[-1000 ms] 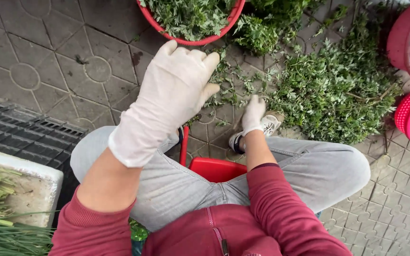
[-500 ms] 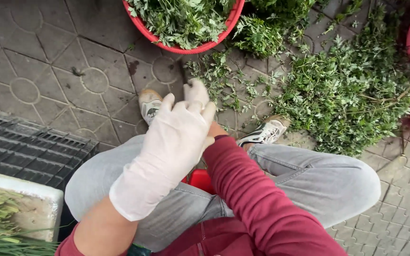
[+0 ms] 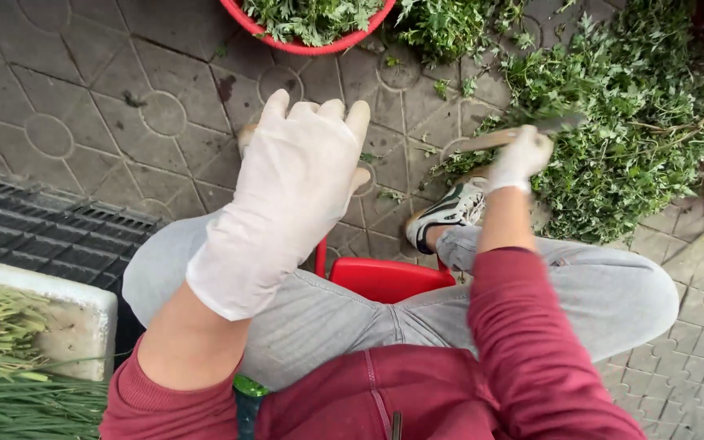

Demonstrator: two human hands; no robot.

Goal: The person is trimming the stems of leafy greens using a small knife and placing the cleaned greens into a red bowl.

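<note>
I see my white-gloved left hand [image 3: 291,187] raised flat, fingers spread and empty, while my gloved right hand [image 3: 519,159] at two o'clock grips a wooden-handled knife [image 3: 515,134], blade aimed at the leafy green herb pile [image 3: 621,138] for cutting.

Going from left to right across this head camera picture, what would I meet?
White box of green stalks → dark drain grate → gloved left hand → red stool → sneaker → gloved right hand holding a knife → heap of leafy greens.
</note>
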